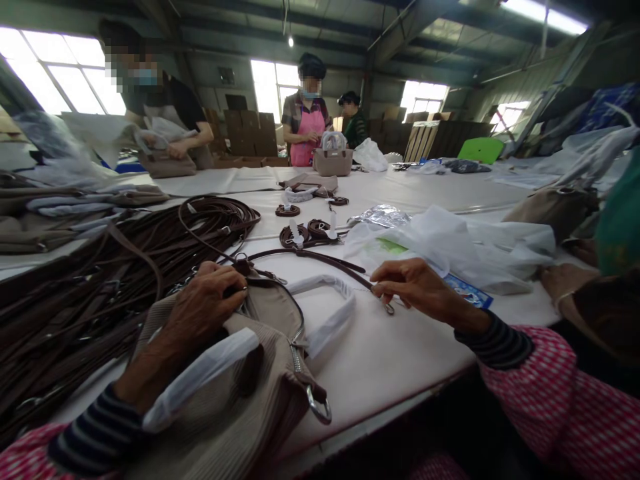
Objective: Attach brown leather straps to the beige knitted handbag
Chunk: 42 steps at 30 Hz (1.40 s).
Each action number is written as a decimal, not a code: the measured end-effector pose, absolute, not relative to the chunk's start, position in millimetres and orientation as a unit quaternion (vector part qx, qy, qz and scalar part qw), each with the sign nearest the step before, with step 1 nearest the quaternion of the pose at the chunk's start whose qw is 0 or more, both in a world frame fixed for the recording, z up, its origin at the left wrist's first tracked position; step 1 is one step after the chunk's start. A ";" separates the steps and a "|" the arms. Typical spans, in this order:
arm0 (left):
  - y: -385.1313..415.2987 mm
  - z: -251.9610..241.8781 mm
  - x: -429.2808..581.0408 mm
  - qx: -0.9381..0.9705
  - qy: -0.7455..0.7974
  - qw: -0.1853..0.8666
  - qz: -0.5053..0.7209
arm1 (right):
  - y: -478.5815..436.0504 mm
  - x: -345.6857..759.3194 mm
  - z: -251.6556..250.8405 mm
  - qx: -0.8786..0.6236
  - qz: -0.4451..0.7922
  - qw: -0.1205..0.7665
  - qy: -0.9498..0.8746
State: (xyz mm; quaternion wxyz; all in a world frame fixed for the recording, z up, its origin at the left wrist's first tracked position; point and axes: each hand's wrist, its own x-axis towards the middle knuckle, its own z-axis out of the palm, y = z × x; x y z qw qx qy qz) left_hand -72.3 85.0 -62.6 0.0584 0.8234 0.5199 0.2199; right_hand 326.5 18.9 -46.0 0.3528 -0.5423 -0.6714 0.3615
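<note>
A taupe ribbed handbag (225, 393) lies in front of me, its zip partly open and a metal D-ring (319, 403) at the near end. White wrapping covers its handles (200, 380). My left hand (210, 300) has its fingers closed on the bag's far end, beside a brown tab with a ring. My right hand (407, 287) pinches a dark brown strap (327, 257) near its metal snap hook (389, 308), just above the table. From there the strap curves left toward the bag's far end.
A large heap of brown straps (85, 320) covers the left side. Coiled straps (294, 235) and crumpled white wrapping (450, 243) lie ahead on the table (390, 360). Another person's arm (570, 287) is close on the right; several people stand beyond with bags (333, 162).
</note>
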 end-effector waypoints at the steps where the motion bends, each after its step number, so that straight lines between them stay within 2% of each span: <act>1: 84.6 -62.4 -72.2 0.823 0.521 0.056 0.220 | 26.8 317.8 -46.0 -0.530 0.377 0.343 -0.678; 6: 81.0 -60.5 -70.4 0.826 0.519 0.048 0.214 | 57.4 287.6 -40.6 -0.465 0.389 0.274 -0.747; 13: 76.0 -57.3 -65.7 0.821 0.523 0.062 0.220 | 69.2 285.9 -16.5 -0.439 0.192 0.151 -0.865; 18: 74.8 -57.1 -65.5 0.821 0.520 0.065 0.225 | 74.8 277.6 -12.4 -0.441 0.095 0.139 -0.881; 21: 75.2 -57.6 -66.0 0.820 0.524 0.065 0.223 | 74.1 261.8 -13.3 -0.417 0.088 0.126 -0.896; 27: 76.1 -57.1 -64.6 0.816 0.538 0.056 0.203 | 64.7 236.2 -16.6 -0.428 0.115 -0.036 -0.896; 33: 74.9 -53.9 -61.8 0.807 0.554 0.060 0.194 | 66.0 244.6 -30.9 -0.399 0.171 -0.007 -0.901; 38: 75.2 -52.9 -61.4 0.783 0.576 0.080 0.220 | 66.7 249.4 -36.5 -0.395 0.160 0.012 -0.905; 42: 75.4 -53.1 -60.7 0.761 0.594 0.105 0.239 | 70.9 240.1 -26.7 -0.408 0.177 0.107 -0.889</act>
